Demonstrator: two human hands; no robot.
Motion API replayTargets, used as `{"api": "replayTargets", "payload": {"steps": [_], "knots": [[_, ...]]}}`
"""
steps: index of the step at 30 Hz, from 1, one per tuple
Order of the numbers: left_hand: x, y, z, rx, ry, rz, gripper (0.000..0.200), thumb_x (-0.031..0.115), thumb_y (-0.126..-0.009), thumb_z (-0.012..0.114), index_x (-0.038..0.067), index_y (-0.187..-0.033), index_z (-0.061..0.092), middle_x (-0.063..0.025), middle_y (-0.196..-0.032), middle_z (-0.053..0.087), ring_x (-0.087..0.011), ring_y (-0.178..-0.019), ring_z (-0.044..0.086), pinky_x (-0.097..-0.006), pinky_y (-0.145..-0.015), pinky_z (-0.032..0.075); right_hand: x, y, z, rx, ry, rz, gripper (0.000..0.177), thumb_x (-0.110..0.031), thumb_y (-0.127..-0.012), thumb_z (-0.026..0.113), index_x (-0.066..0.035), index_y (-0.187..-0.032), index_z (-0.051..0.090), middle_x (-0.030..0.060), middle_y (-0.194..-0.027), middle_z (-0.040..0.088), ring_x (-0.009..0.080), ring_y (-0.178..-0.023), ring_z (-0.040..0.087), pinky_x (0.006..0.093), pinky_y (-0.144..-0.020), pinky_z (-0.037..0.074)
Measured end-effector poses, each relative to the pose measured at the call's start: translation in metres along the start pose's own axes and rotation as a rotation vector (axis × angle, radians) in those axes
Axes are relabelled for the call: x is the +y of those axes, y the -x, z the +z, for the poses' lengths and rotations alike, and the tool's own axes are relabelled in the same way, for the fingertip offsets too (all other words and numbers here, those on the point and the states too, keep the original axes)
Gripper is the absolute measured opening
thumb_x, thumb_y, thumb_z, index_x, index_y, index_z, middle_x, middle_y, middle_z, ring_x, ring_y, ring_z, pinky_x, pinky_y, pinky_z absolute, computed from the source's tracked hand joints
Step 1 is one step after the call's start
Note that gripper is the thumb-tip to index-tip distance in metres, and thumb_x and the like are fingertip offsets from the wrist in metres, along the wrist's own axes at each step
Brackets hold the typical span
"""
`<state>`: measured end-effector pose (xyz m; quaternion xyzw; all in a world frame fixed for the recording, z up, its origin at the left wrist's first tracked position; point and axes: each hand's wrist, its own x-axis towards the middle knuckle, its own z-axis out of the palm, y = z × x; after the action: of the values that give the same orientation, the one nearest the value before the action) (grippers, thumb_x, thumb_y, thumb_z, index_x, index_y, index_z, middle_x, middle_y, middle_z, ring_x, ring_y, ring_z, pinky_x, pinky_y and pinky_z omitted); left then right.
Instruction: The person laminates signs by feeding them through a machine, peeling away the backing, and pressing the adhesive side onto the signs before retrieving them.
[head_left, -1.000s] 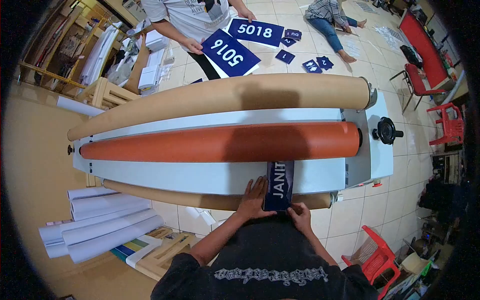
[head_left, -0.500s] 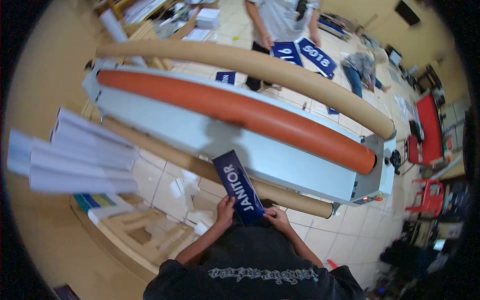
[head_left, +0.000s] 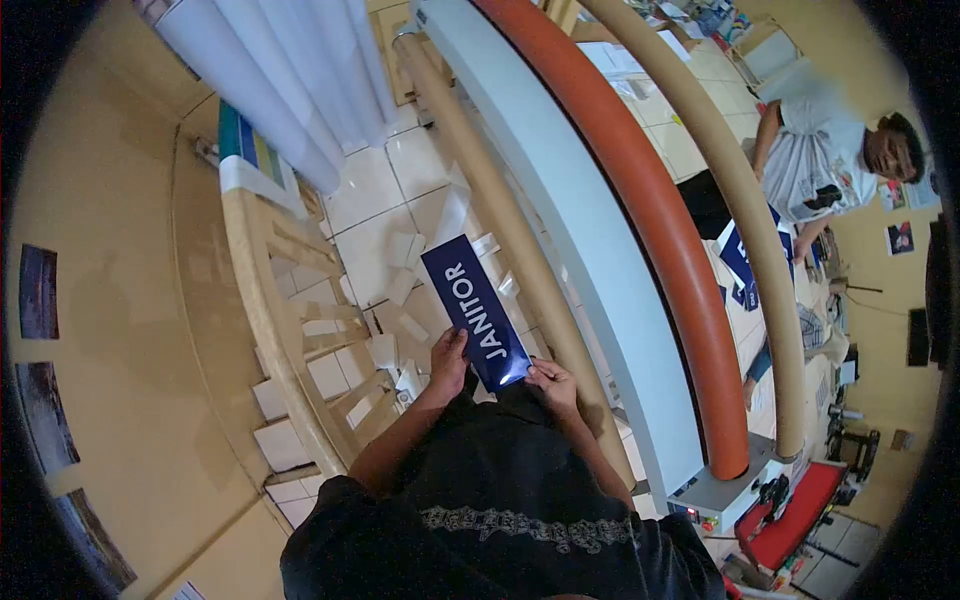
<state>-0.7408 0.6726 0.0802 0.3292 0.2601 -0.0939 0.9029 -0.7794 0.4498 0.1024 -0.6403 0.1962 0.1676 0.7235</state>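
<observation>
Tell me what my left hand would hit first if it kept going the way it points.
The left hand pinches the JANITOR sign and points across it, so that sign comes first. Past it, likely the brown cardboard roll, though depth is unclear.

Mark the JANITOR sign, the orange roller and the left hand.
JANITOR sign [head_left: 475, 310]: head view, middle of its blue face.
orange roller [head_left: 655, 230]: head view, middle of its length.
left hand [head_left: 448, 362]: head view, back of the hand.
</observation>
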Motion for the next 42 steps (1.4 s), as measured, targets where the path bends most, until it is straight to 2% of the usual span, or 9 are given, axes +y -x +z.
{"api": "replayTargets", "payload": {"steps": [15, 21, 24, 27, 30, 34, 39, 41, 42], "knots": [[0.01, 0.006, 0.008, 0.016, -0.099, 0.045, 0.032, 0.023, -0.096, 0.055, 0.0, -0.118, 0.053, -0.0065, -0.104, 0.062, -0.0161, -0.09, 0.061, -0.0299, -0.075, 0.051, 0.003, 0.015, 0.017, 0.053, -0.037, -0.108, 0.012, -0.002, -0.087, 0.065, 0.003, -0.097, 0.063, 0.0107, -0.091, 0.068, 0.0157, -0.081, 0.065, 0.0287, -0.075, 0.056], [-0.022, -0.008, 0.087, -0.209, -0.485, -0.124, 0.03, 0.026, -0.095, 0.057, 0.002, -0.114, 0.057, -0.001, -0.095, 0.061, -0.0103, -0.084, 0.058, -0.0249, -0.071, 0.048, 0.013, 0.062, -0.012, 0.475, -0.331, -0.182, 0.011, -0.001, -0.088, 0.063, 0.003, -0.098, 0.063, 0.0124, -0.091, 0.068, 0.0165, -0.081, 0.066, 0.0299, -0.075, 0.057], [-0.071, -0.005, 0.116, -0.552, -0.733, -0.089, 0.027, 0.022, -0.097, 0.053, 0.0, -0.112, 0.059, -0.0021, -0.093, 0.063, -0.0087, -0.082, 0.057, -0.0244, -0.073, 0.047, 0.029, 0.107, -0.027, 0.716, -0.476, -0.19, 0.011, -0.001, -0.087, 0.063, 0.004, -0.097, 0.062, 0.0135, -0.092, 0.067, 0.0175, -0.081, 0.066, 0.0304, -0.075, 0.057], [-0.125, 0.008, 0.128, -0.833, -0.799, -0.384, 0.035, 0.03, -0.097, 0.053, 0.002, -0.118, 0.056, -0.004, -0.104, 0.062, -0.0128, -0.094, 0.06, -0.0305, -0.08, 0.05, 0.058, 0.155, -0.029, 0.999, -0.642, -0.193, 0.012, -0.002, -0.087, 0.064, 0.004, -0.097, 0.061, 0.0136, -0.092, 0.067, 0.0179, -0.08, 0.066, 0.0299, -0.075, 0.057], [-0.163, 0.053, 0.154, -0.893, -0.96, -0.657, 0.039, 0.032, -0.098, 0.05, 0.002, -0.123, 0.051, -0.0069, -0.108, 0.06, -0.0182, -0.099, 0.06, -0.0368, -0.084, 0.051, 0.1, 0.198, -0.038, 1.212, -0.783, -0.24, 0.013, -0.003, -0.087, 0.064, 0.004, -0.097, 0.06, 0.0106, -0.089, 0.065, 0.0147, -0.075, 0.063, 0.0277, -0.073, 0.057], [-0.186, 0.073, 0.149, -0.952, -1.024, -0.719, 0.045, 0.03, -0.097, 0.053, -0.003, -0.126, 0.047, -0.0147, -0.112, 0.06, -0.0249, -0.099, 0.063, -0.0361, -0.082, 0.054, 0.115, 0.226, -0.034, 1.428, -0.891, -0.265, 0.014, -0.003, -0.087, 0.065, 0.003, -0.098, 0.06, 0.0099, -0.089, 0.065, 0.0146, -0.074, 0.063, 0.0282, -0.073, 0.057], [-0.176, 0.088, 0.165, -1.428, -1.376, 0.084, 0.05, 0.021, -0.089, 0.063, -0.002, -0.129, 0.045, -0.0175, -0.118, 0.058, -0.0283, -0.1, 0.063, -0.0354, -0.083, 0.053, 0.119, 0.229, -0.069, 1.458, -0.948, -0.311, 0.013, -0.002, -0.087, 0.064, 0.005, -0.098, 0.06, 0.0123, -0.092, 0.065, 0.0165, -0.077, 0.064, 0.0287, -0.074, 0.057], [-0.171, 0.1, 0.193, -1.478, -1.472, 0.149, 0.058, 0.025, -0.084, 0.068, 0.0, -0.13, 0.046, -0.0194, -0.122, 0.055, -0.0325, -0.106, 0.059, -0.0394, -0.091, 0.049, 0.108, 0.222, -0.092, 1.44, -0.955, -0.321, 0.013, -0.002, -0.087, 0.064, 0.005, -0.097, 0.06, 0.0129, -0.092, 0.065, 0.0169, -0.078, 0.064, 0.0286, -0.074, 0.057], [-0.175, 0.101, 0.202, -1.624, -1.505, 0.416, 0.061, 0.029, -0.082, 0.07, 0.0, -0.131, 0.046, -0.0199, -0.123, 0.054, -0.0343, -0.111, 0.056, -0.0415, -0.095, 0.045, 0.104, 0.218, -0.107, 1.408, -0.947, -0.332, 0.013, -0.002, -0.088, 0.063, 0.005, -0.097, 0.06, 0.0129, -0.091, 0.065, 0.0168, -0.078, 0.064, 0.0285, -0.074, 0.057]]}}
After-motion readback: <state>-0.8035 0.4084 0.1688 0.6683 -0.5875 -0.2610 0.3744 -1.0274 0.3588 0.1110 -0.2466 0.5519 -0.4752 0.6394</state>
